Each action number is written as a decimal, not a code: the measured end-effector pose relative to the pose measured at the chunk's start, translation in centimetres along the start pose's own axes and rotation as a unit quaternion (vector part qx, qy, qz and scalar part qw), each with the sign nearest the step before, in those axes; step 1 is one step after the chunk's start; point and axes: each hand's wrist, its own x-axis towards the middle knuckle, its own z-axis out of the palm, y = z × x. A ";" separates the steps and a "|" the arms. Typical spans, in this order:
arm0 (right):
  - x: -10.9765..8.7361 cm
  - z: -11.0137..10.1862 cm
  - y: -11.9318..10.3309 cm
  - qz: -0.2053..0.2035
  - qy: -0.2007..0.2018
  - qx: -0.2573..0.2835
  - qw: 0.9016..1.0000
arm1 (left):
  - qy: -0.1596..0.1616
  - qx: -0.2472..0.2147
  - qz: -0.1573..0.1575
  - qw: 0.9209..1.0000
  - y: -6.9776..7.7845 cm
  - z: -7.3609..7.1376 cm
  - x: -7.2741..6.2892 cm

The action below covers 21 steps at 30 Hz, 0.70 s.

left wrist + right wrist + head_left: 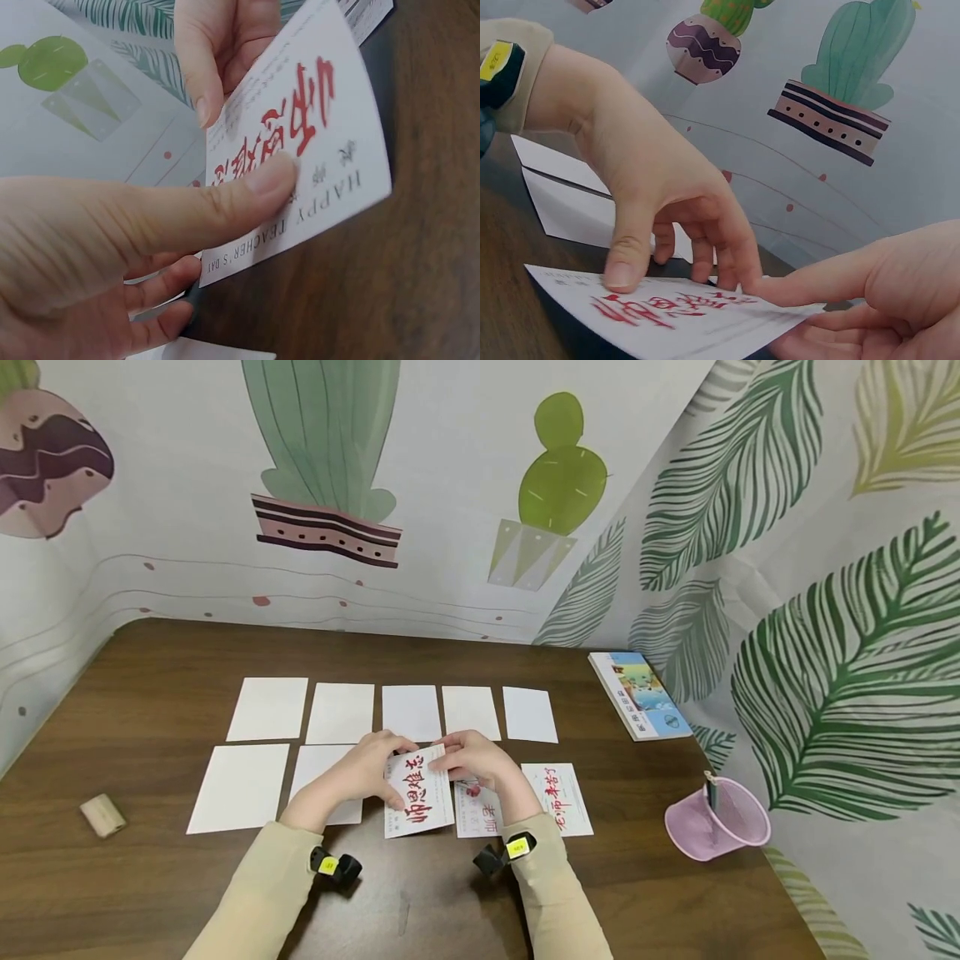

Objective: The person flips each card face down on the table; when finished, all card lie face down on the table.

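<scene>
A white greeting card (438,814) with red brush characters is tilted up off the table between both hands. My left hand (363,770) pinches its left side, thumb lying over the printed face, fingers behind. At the upper right corner my right hand (483,758) pinches the same card between thumb and fingers. In the left wrist view, "HAPPY TEACHER'S DAY" runs along an edge of the card (345,135). Below the right hand lies a second printed card (474,818), partly covered by that hand. Farther right is another card (570,810) with red characters.
Blank white cards lie in a back row (411,714), and others in a front row (240,789) at left. A wooden block (103,816) sits far left. On the right are a pink cup (697,831) holding a small item and a boxed or booklet-like item (645,697).
</scene>
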 end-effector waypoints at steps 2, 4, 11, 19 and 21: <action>0.1 0.1 0.1 0.003 -0.026 0.006 1.000 | 0.005 -0.004 0.004 1.000 -0.2 0.0 0.0; 0.3 0.1 0.3 0.010 -0.044 0.012 0.999 | 0.011 -0.010 0.009 1.000 -0.3 -0.1 0.0; 0.4 0.1 0.4 0.018 -0.059 0.021 0.998 | 0.034 -0.028 0.010 0.999 -0.3 -0.5 -0.1; 0.1 -0.1 -0.2 -0.030 0.024 0.035 0.999 | 0.147 -0.071 -0.011 0.987 1.3 -1.0 0.1; 0.1 0.1 -0.4 -0.051 0.041 0.046 0.997 | 0.171 -0.087 -0.019 0.981 1.9 -1.1 0.2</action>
